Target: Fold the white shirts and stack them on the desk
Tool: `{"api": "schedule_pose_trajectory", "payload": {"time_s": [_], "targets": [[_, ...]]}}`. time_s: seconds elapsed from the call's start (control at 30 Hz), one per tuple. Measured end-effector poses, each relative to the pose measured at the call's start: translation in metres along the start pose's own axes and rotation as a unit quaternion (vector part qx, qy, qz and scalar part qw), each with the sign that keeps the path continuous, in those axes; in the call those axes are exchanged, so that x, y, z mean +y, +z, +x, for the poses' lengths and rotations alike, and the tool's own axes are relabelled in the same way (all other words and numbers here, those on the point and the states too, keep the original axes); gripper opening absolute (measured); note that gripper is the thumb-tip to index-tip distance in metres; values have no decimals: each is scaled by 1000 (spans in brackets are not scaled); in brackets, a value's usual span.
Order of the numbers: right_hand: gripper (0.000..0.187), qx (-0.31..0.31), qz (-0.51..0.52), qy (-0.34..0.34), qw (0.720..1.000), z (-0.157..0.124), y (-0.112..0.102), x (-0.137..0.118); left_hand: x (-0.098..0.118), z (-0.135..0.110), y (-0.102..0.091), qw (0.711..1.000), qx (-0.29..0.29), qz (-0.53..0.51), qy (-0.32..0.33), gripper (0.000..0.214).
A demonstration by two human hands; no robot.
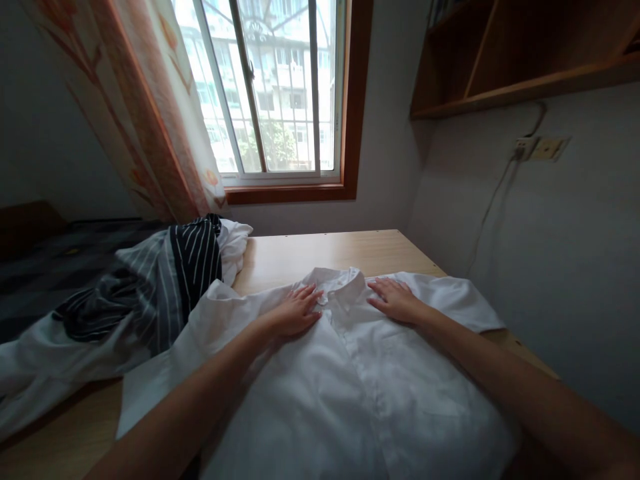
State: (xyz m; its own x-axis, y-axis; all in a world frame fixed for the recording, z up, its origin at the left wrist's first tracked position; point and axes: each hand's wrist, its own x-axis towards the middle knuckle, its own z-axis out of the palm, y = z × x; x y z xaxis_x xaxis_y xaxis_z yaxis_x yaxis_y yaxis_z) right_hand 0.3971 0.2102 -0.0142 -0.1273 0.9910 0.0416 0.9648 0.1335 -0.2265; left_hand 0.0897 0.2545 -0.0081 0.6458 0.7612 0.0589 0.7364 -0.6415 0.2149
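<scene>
A white button-up shirt (320,393) lies spread front side up on the wooden table, its collar (343,287) toward the window and its sleeves out to both sides. My left hand (296,311) rests flat on the shirt just left of the collar, fingers apart. On the other side of the collar, my right hand (395,300) lies flat on the shirt near the shoulder, its fingers stretched out. Neither hand grips the cloth. The shirt's lower hem runs out of view at the bottom.
Heaped clothes (175,280), striped black and grey with white, sit on the left over the edge of the table (325,252). Beyond are a window (280,100) and a floral curtain (165,113). A wooden shelf (520,87) hangs above a wall socket (547,149) with a cord.
</scene>
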Motion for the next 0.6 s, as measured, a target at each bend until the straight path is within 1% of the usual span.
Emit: {"api": "schedule_pose_trajectory", "payload": {"time_s": [0.03, 0.1, 0.17, 0.2, 0.23, 0.3, 0.33, 0.37, 0.43, 0.5, 0.6], "targets": [[55, 1, 4, 3, 1000, 5, -4, -1, 3, 5, -5, 1000, 1, -17, -9, 54], [53, 9, 13, 26, 1000, 18, -11, -6, 14, 18, -13, 997, 24, -47, -59, 47], [58, 42, 21, 52, 998, 33, -16, -13, 32, 28, -15, 989, 80, -50, -110, 44], [60, 67, 26, 51, 996, 41, -17, -17, 41, 31, -14, 985, 118, -40, -117, 44], [62, 92, 32, 38, 995, 48, -18, -21, 49, 33, -10, 981, 156, -28, -108, 44], [58, 128, 51, -11, 990, 59, -16, -29, 58, 34, 0, 976, 211, -6, -56, 37], [53, 136, 61, -34, 988, 63, -13, -32, 58, 33, 5, 976, 218, -2, -23, 32], [48, 142, 71, -50, 986, 65, -10, -34, 57, 32, 10, 978, 211, -1, 7, 28], [40, 159, 85, -59, 982, 66, -3, -35, 51, 29, 16, 982, 181, -6, 52, 23], [39, 181, 99, -73, 976, 63, 3, -33, 45, 28, 18, 984, 163, -20, 72, 23], [40, 202, 128, -121, 963, 59, 5, -26, 42, 28, 15, 984, 159, -41, 71, 23]]}}
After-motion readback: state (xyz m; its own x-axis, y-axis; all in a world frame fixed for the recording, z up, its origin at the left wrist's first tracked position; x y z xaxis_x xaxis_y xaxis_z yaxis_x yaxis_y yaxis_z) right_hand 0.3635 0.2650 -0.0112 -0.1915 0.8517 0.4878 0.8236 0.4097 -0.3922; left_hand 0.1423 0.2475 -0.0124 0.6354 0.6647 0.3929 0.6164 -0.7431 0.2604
